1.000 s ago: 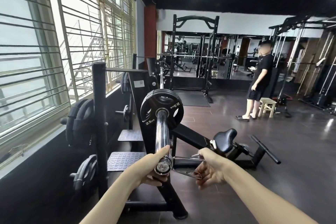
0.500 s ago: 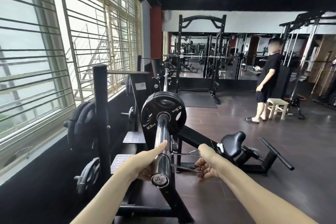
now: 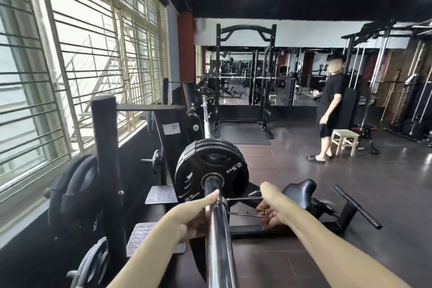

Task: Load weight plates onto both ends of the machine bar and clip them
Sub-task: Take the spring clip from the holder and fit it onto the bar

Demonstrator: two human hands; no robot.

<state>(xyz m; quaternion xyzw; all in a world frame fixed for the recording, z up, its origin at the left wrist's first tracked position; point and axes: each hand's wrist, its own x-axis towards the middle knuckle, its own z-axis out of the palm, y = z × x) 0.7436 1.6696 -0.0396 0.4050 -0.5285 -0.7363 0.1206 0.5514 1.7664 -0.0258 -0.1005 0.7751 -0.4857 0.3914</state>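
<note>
The chrome bar sleeve point(image 3: 218, 241) runs from the bottom of the view up to a black 2.5 kg plate point(image 3: 211, 166) seated on it. A wire spring clip point(image 3: 243, 206) sits around the sleeve a short way in front of the plate, its two handles sticking out to the right. My right hand point(image 3: 271, 210) squeezes those handles. My left hand point(image 3: 194, 215) grips the sleeve from the left just behind the clip, thumb lying along the bar.
A plate tree post point(image 3: 107, 170) with stored black plates point(image 3: 74, 194) stands at the left under the window. The machine's seat point(image 3: 301, 194) and foot bar point(image 3: 357, 210) lie to the right. A person in black point(image 3: 329, 110) stands beside a small stool point(image 3: 343, 140).
The clip has slid up the sleeve from near its tip toward the plate, both hands moving with it. The camera has moved closer to the bar.
</note>
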